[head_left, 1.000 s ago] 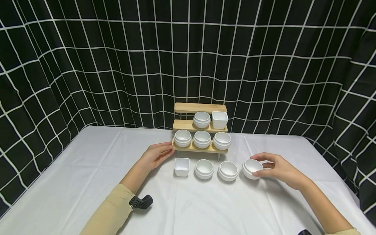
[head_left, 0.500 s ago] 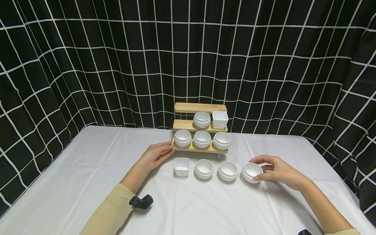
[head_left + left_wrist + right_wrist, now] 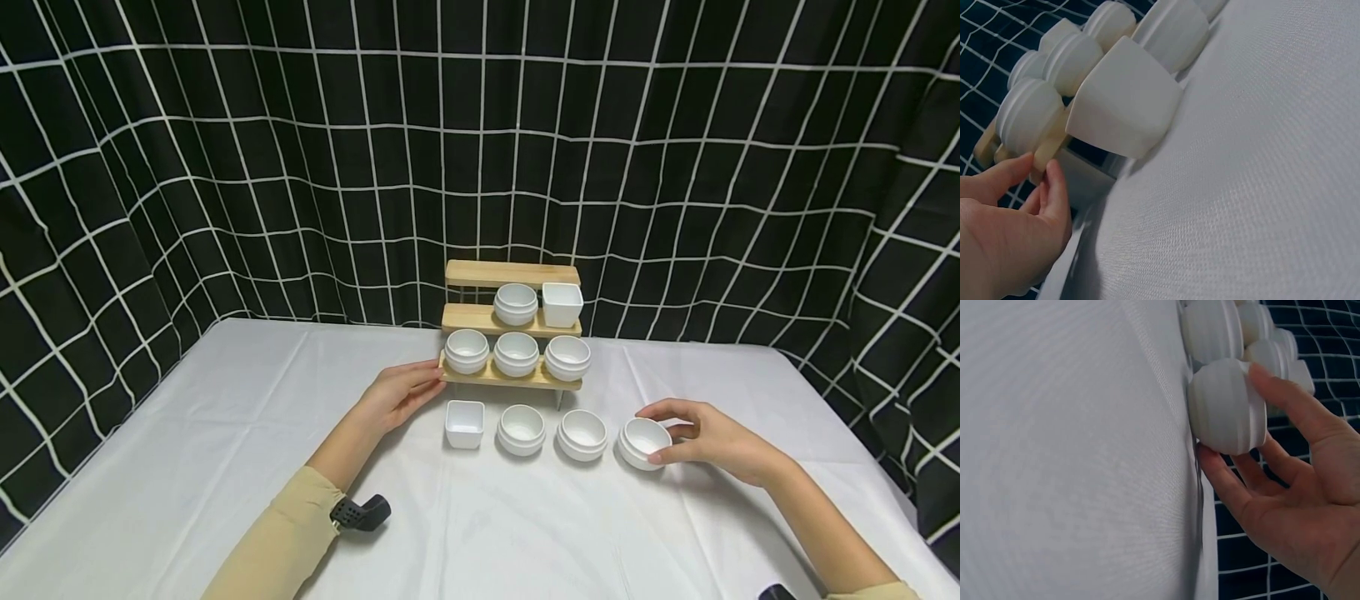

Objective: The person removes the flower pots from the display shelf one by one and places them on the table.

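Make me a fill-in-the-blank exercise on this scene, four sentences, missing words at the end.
1. The left hand grips the ____ end of the bottom step of the wooden rack.
2. The right hand holds a white bowl whose rim is ____ rather than square.
3. The bottom step carries exactly ____ bowls.
4. In the head view, on the middle step, the square cup stands to the ____ of a round bowl.

Missing words: left; round; three; right.
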Demonstrator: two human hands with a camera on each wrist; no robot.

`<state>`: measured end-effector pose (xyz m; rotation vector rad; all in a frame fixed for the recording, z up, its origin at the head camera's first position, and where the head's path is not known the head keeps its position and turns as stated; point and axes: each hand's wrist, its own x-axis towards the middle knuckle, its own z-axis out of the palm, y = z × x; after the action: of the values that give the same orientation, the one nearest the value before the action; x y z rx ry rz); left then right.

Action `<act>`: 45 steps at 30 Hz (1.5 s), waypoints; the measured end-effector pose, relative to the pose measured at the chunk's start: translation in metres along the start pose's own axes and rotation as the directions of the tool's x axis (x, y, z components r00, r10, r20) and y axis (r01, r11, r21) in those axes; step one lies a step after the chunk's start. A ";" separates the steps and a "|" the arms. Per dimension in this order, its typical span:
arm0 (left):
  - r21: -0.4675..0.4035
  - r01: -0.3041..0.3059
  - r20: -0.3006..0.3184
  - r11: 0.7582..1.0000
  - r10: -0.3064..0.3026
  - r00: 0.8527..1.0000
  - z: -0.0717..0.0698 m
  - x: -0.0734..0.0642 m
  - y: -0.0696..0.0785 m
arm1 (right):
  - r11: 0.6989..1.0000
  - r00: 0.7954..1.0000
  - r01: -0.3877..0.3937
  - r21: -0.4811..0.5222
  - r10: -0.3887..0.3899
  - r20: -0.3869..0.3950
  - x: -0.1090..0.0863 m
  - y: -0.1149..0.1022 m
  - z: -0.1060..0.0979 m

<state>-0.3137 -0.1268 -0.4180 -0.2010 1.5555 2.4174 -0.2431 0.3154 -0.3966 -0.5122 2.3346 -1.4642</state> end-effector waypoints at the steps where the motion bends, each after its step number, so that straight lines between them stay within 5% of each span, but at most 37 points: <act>1: 0.000 0.000 0.002 1.000 0.000 1.000 0.000 0.000 0.000 | 1.000 1.000 -0.004 0.009 0.004 0.006 0.000 0.000 0.000; 45: 0.012 0.007 -0.004 1.000 -0.006 1.000 0.001 -0.001 0.000 | 0.997 0.995 0.040 -0.068 -0.046 -0.087 -0.012 -0.015 -0.017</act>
<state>-0.3130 -0.1261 -0.4175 -0.2088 1.5686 2.4036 -0.2387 0.3279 -0.3746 -0.5284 2.4628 -1.4613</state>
